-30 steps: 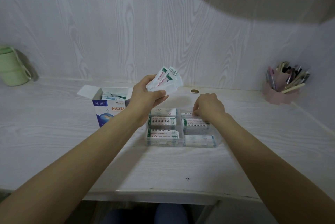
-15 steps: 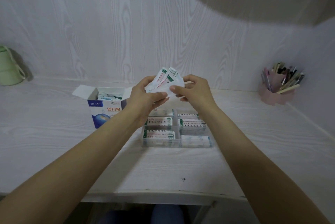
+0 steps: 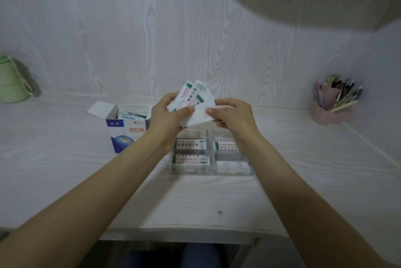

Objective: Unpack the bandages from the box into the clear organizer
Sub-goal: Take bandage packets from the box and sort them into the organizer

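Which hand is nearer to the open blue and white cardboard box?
Left. The left hand hovers just right of the open blue and white cardboard box, gripping wrapped white bandages. The right hand is farther right, above the clear plastic organizer.

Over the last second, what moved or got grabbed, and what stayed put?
The right hand rose from the clear plastic organizer and pinched the near white wrapped bandage of the fan gripped by the left hand. The left hand's grip, the open blue-and-white cardboard box and the organizer's contents stayed unchanged.
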Available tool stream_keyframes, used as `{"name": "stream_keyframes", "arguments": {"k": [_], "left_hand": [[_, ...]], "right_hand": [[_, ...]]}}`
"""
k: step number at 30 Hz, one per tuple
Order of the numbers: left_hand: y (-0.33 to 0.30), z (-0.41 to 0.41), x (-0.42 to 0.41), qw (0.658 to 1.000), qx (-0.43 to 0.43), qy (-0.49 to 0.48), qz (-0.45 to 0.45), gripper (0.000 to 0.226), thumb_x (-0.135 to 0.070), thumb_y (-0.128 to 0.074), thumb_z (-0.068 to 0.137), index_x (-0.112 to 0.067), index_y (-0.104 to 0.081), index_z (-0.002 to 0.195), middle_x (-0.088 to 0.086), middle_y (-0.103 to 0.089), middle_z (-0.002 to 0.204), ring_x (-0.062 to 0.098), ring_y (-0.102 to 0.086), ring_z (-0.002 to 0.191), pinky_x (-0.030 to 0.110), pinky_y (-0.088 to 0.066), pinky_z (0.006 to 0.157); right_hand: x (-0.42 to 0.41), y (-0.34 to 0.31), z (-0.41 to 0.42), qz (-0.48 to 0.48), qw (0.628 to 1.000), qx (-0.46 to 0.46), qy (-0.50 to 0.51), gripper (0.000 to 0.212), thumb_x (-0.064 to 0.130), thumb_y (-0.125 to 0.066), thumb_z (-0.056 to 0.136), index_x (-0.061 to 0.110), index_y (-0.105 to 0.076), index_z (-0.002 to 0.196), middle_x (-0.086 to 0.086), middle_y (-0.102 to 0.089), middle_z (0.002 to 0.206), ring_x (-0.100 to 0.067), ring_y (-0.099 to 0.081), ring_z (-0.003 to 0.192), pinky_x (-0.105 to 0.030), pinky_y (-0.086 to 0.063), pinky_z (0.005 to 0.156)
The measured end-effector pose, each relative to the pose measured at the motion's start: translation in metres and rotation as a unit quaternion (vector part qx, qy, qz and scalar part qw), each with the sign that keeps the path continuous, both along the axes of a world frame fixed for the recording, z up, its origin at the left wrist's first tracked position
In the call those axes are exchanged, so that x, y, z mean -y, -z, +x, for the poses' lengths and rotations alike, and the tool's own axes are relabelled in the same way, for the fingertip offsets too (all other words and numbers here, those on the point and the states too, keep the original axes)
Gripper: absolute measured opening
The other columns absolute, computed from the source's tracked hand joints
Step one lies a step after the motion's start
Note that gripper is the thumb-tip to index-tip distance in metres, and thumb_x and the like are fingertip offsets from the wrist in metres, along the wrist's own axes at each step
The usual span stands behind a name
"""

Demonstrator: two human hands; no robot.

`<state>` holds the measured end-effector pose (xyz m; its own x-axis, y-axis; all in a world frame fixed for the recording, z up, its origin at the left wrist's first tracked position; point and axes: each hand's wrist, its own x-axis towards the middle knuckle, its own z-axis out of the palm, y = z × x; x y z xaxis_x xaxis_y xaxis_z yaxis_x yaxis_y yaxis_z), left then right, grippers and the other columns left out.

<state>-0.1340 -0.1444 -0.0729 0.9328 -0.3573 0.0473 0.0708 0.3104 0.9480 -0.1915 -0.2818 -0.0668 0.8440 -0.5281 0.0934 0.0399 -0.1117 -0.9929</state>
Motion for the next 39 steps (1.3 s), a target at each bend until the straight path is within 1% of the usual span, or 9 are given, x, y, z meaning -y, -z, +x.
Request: {"name": "stream_keyframes", "arguments": {"k": [5, 9, 14, 19, 23, 27, 31, 36, 39], "left_hand": [[-0.003, -0.001, 0.004, 1.000, -0.002, 0.007, -0.015, 0.034, 0.002, -0.064, 0.084, -0.014, -0.059, 0.113, 0.006, -0.069, 0.104, 0.022, -0.069, 0.085, 0.035, -0.060, 0.069], [-0.001, 0.000, 0.007, 1.000, -0.009, 0.001, -0.012, 0.032, 0.000, -0.064, 0.084, -0.015, -0.060, 0.113, 0.007, -0.069, 0.105, 0.024, -0.068, 0.089, 0.037, -0.058, 0.073], [-0.001, 0.004, 0.009, 1.000, -0.009, -0.005, -0.019, 0.033, 0.002, -0.063, 0.085, -0.011, -0.058, 0.114, 0.006, -0.068, 0.102, 0.021, -0.067, 0.088, 0.030, -0.059, 0.071], [0.001, 0.005, 0.013, 1.000, -0.001, 0.003, -0.011, 0.031, 0.003, -0.063, 0.084, -0.012, -0.060, 0.111, 0.005, -0.067, 0.105, 0.021, -0.066, 0.094, 0.030, -0.058, 0.078], [0.002, 0.006, 0.016, 1.000, -0.002, -0.010, -0.013, 0.033, 0.006, -0.063, 0.084, -0.010, -0.059, 0.113, 0.007, -0.066, 0.107, 0.024, -0.066, 0.098, 0.033, -0.057, 0.082], [0.001, 0.009, 0.015, 1.000, -0.013, -0.009, -0.019, 0.031, 0.006, -0.062, 0.084, -0.011, -0.059, 0.110, 0.007, -0.067, 0.107, 0.024, -0.067, 0.099, 0.033, -0.057, 0.082], [0.001, 0.009, 0.017, 1.000, -0.015, -0.006, -0.019, 0.032, 0.006, -0.062, 0.084, -0.010, -0.059, 0.112, 0.010, -0.066, 0.110, 0.027, -0.067, 0.099, 0.034, -0.057, 0.083], [0.001, 0.009, 0.018, 1.000, -0.014, -0.002, -0.017, 0.031, 0.007, -0.062, 0.084, -0.010, -0.059, 0.110, 0.011, -0.066, 0.111, 0.030, -0.067, 0.100, 0.036, -0.057, 0.085], [0.000, 0.010, 0.018, 1.000, -0.009, 0.000, -0.009, 0.032, 0.007, -0.062, 0.084, -0.010, -0.059, 0.111, 0.011, -0.066, 0.112, 0.030, -0.066, 0.101, 0.036, -0.056, 0.086]], "right_hand": [[0.004, 0.003, -0.003, 0.005, 1.000, -0.021, -0.010, 0.027, 0.011, -0.075, 0.079, 0.012, -0.065, 0.103, 0.001, -0.063, 0.074, -0.008, -0.055, 0.059, -0.018, -0.050, 0.060], [0.007, 0.005, -0.007, 0.003, 0.999, -0.023, -0.031, 0.013, 0.008, -0.070, 0.084, 0.011, -0.067, 0.096, 0.001, -0.060, 0.073, -0.007, -0.051, 0.055, -0.018, -0.047, 0.055], [0.013, 0.005, -0.013, 0.076, 0.997, 0.005, -0.019, 0.007, 0.008, -0.069, 0.084, 0.006, -0.063, 0.087, -0.006, -0.063, 0.080, -0.010, -0.062, 0.052, -0.018, -0.047, 0.045], [0.021, 0.010, -0.012, 0.198, 0.976, 0.090, -0.014, 0.009, -0.003, -0.064, 0.084, -0.003, -0.058, 0.091, -0.020, -0.065, 0.082, -0.017, -0.071, 0.063, -0.018, -0.056, 0.060], [0.034, 0.013, -0.012, 0.213, 0.973, 0.084, -0.018, 0.017, 0.015, -0.064, 0.088, 0.000, -0.062, 0.080, -0.017, -0.069, 0.082, -0.017, -0.071, 0.070, -0.021, -0.057, 0.069], [0.055, 0.018, -0.010, 0.063, 0.998, 0.017, 0.010, 0.007, -0.005, -0.067, 0.082, 0.001, -0.063, 0.080, -0.024, -0.066, 0.099, -0.018, -0.067, 0.075, -0.016, -0.055, 0.064], [0.071, 0.023, -0.008, -0.084, 0.994, -0.061, 0.020, 0.019, -0.009, -0.070, 0.076, 0.000, -0.067, 0.093, -0.015, -0.065, 0.091, -0.021, -0.065, 0.078, -0.014, -0.055, 0.061], [0.069, 0.030, 0.002, -0.323, 0.935, -0.150, 0.010, 0.017, -0.001, -0.070, 0.080, 0.005, -0.073, 0.096, -0.008, -0.068, 0.098, -0.012, -0.059, 0.088, -0.020, -0.051, 0.080], [0.064, 0.032, 0.007, -0.395, 0.901, -0.177, -0.016, 0.017, 0.002, -0.068, 0.083, 0.005, -0.072, 0.099, -0.007, -0.068, 0.103, -0.015, -0.059, 0.095, -0.016, -0.040, 0.076]]}}
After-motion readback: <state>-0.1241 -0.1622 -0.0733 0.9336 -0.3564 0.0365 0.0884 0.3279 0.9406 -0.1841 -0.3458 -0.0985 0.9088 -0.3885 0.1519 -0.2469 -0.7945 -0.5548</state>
